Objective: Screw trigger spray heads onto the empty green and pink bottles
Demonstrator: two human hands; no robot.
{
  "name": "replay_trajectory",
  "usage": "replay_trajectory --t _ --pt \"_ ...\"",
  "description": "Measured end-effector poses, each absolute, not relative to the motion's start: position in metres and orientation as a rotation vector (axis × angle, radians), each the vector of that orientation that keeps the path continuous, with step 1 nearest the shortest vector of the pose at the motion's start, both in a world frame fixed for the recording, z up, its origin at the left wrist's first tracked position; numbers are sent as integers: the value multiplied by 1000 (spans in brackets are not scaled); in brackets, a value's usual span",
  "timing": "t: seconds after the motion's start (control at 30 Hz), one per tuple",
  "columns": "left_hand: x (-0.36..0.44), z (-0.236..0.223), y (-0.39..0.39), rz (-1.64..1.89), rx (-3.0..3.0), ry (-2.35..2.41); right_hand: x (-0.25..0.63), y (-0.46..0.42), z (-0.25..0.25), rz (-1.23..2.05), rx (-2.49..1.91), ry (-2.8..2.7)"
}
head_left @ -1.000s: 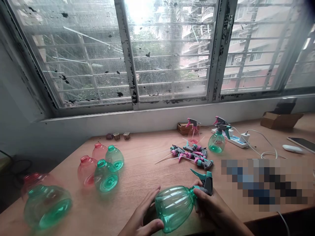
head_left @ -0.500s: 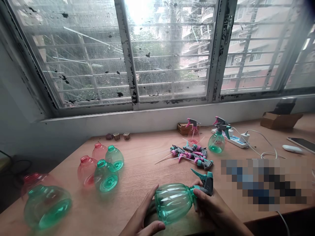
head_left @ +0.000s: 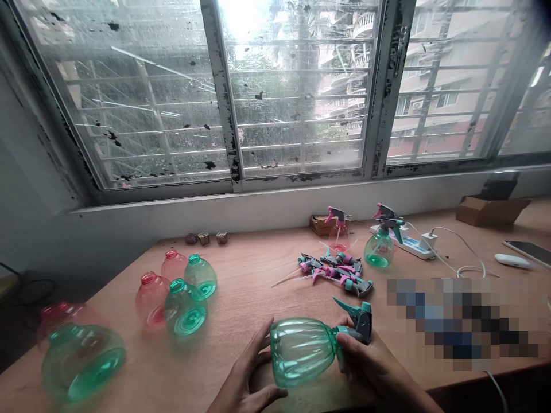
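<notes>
A clear green spray bottle (head_left: 301,353) lies sideways above the table's front, its base to the left. My right hand (head_left: 364,353) grips it at the neck, where the grey and teal trigger sprayer head (head_left: 364,324) joins. My left hand (head_left: 249,373) is at the base end with thumb and fingers spread apart. Its thumb is just below the bottle; whether its far fingertips touch the base, I cannot tell. Beyond the bottle lies a pile of loose spray heads (head_left: 331,269), pink, teal and grey, with thin tubes.
At left stand headless bottles, including a green bottle (head_left: 81,364) and a red bottle (head_left: 150,298). Fitted spray bottles, one green (head_left: 379,249) and one pink (head_left: 339,235), stand at the back. A power strip (head_left: 415,248), cables, a phone (head_left: 529,252) and a cardboard box (head_left: 491,211) lie right.
The bottle's base has risen slightly. My left thumb, earlier over the bottle's lower edge, is now just off it. My right hand keeps its hold at the neck.
</notes>
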State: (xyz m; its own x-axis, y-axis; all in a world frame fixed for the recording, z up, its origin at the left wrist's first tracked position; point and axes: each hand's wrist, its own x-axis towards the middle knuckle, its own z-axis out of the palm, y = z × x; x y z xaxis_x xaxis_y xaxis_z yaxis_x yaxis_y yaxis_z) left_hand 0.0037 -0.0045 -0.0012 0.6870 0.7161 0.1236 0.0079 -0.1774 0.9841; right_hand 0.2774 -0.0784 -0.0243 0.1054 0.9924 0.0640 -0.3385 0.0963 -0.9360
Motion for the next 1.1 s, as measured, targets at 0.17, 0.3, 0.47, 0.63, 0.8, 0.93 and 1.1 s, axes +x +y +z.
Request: replay_trajectory --t 0.17,0.3,0.47,0.63,0.8,0.93,1.1 --pt "2 4 -10 695 1660 582 278 -77 -26 1251 -911 -919" --pt "-2 8 -13 678 1731 588 278 -77 -26 1239 -922 -932" --pt "-3 8 -12 648 1800 663 279 -77 -28 1246 -928 -939" --pt "0 12 -16 668 1748 646 280 -77 -29 1256 -921 -921" --pt "2 13 -17 651 1667 492 281 -75 -29 1271 -907 -886" --pt "0 9 -13 659 1680 526 281 -75 -32 1268 -927 -903" --pt "-2 8 -12 646 1715 608 281 -75 -34 1249 -962 -883"
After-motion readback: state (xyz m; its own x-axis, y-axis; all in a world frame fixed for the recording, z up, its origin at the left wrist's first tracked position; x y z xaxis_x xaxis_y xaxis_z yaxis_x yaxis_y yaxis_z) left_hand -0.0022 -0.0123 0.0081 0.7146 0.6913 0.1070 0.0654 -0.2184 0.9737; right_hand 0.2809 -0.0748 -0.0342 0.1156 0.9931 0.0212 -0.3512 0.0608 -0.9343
